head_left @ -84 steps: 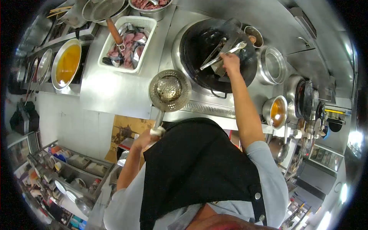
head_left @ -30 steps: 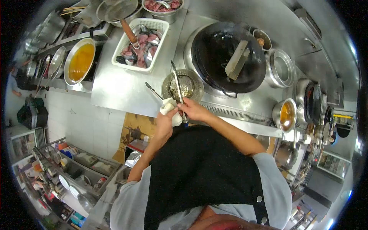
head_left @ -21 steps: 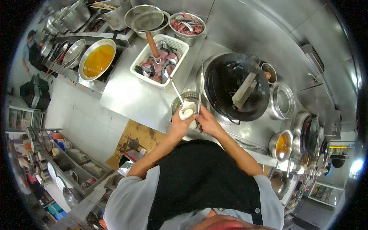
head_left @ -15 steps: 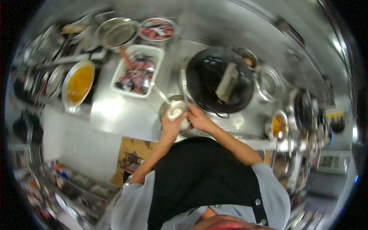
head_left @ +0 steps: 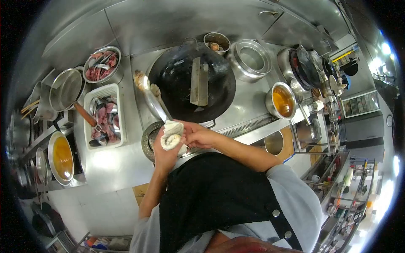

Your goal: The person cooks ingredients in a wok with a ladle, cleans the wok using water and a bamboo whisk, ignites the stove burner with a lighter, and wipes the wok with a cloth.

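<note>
My left hand (head_left: 164, 152) is closed round a rolled white cloth (head_left: 172, 137) in front of my apron. From the right, my right hand (head_left: 197, 135) presses its curled fingers against the same cloth. A long metal utensil (head_left: 155, 103) with a brownish far end leads out of the cloth, its held end hidden; I cannot tell its exact kind. A perforated metal strainer (head_left: 148, 143) lies partly under my left hand. Just beyond is a large black wok (head_left: 168, 67), with a folded metal piece (head_left: 199, 82) standing in it.
At left are a white basket (head_left: 123, 130) of cut fish with a wooden-handled tool, a bowl (head_left: 117, 76) of fish pieces, a mesh strainer (head_left: 66, 88) and a bowl of orange liquid (head_left: 62, 156). Metal pots (head_left: 253, 63) and a pan of amber liquid (head_left: 282, 103) stand right.
My view has turned, so the wok and counter appear further left. Both hands stay together on the cloth, now with the utensil leaning away to the upper left.
</note>
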### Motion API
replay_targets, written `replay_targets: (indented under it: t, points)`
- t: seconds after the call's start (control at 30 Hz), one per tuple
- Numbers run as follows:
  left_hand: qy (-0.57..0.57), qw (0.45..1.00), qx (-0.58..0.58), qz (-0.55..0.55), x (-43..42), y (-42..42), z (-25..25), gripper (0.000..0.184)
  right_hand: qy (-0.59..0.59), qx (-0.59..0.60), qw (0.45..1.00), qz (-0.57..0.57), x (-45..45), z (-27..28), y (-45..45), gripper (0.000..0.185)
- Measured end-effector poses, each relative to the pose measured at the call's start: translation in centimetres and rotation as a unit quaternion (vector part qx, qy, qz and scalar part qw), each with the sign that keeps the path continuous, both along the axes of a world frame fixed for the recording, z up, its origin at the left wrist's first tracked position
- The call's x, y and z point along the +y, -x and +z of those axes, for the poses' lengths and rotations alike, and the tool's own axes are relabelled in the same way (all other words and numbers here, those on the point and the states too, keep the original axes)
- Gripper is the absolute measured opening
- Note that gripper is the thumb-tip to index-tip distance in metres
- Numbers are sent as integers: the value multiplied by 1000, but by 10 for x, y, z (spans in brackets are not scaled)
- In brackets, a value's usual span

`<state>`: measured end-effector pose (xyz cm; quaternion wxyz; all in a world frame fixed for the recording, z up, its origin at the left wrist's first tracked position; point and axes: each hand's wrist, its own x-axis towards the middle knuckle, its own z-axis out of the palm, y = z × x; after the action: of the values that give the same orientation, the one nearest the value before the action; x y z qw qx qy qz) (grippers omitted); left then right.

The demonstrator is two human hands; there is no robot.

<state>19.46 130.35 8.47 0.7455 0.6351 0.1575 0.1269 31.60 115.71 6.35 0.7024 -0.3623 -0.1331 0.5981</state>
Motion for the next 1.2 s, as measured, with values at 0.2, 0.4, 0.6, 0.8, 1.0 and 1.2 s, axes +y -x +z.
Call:
replay_targets:
  t: [0.2,0.4,0.6,0.8,1.0,1.2]
  points:
    - [-193,965,-54,-172,-42,-84,53,54,-52,-9,984,-172,-62,31,-55,85]
    - [-307,925,-144,-170,-101,-165,63,46,-16,-40,966,-256,-130,33,-138,46]
    - [-363,908,201,56,-49,-247,13,47,142,-129,919,-345,-218,14,-257,67]
    - [-567,733,367,-77,-44,-334,-66,67,145,-118,883,-431,-268,-14,-290,61]
    - [-548,767,333,3,-23,-335,-95,55,84,-104,882,-451,-303,-17,-305,62]
    - [-99,963,195,160,9,-227,-49,32,441,-315,785,-300,-365,-105,-319,55]
